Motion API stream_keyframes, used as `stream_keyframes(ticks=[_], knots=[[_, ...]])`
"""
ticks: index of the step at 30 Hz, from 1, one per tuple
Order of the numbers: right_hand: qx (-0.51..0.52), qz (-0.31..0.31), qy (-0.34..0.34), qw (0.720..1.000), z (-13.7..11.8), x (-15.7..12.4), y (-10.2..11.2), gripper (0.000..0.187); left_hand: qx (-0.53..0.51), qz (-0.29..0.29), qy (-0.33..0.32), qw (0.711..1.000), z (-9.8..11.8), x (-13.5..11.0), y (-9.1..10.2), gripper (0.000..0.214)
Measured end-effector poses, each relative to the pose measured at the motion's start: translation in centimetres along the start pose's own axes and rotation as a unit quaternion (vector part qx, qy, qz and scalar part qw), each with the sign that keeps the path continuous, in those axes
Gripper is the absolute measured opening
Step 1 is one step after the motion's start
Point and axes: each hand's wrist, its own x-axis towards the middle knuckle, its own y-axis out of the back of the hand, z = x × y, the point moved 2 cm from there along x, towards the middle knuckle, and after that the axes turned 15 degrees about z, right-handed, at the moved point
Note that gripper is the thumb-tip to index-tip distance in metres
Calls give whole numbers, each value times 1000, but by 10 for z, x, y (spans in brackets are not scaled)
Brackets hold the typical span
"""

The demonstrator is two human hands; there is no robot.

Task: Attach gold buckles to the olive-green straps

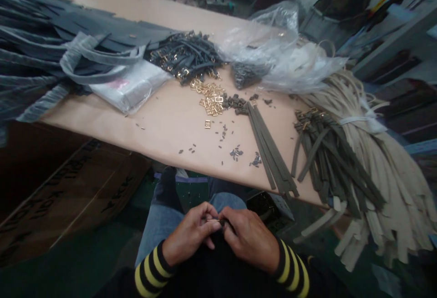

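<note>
gold metal buckle is over the lap, left hand and right hand closed and pinching it with dark strap end; more buckles lie on table ahead of hands.

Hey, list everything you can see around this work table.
table: one, tan, ahead of the person
grey straps: many, grey, table's left end
white package: one, white, beside grey straps
buckled straps: heap, black, table's middle
buckles: many, gold, table's middle
plastic bag: one, clear, back of table
olive straps: many, olive, table's right side
beige straps: tied bundle, beige, right end
cardboard box: one, brown, lower left
gold piece: one, gold, between the hands
left hand: one, pinching
right hand: one, pinching
</note>
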Motion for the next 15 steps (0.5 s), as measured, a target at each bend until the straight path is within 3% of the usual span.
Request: stream_keyframes(ticks=[4,8,15], knots=[[-115,-2,35,993,-10,5,17,18,2,26,12,1000,9,8,-5,30],[-167,4,65,984,-16,20,41,17,-28,40,7,999,29,16,-10,29],[-101,11,155,983,-3,67,71,14,-99,114,-11,988,46,34,-4,32]])
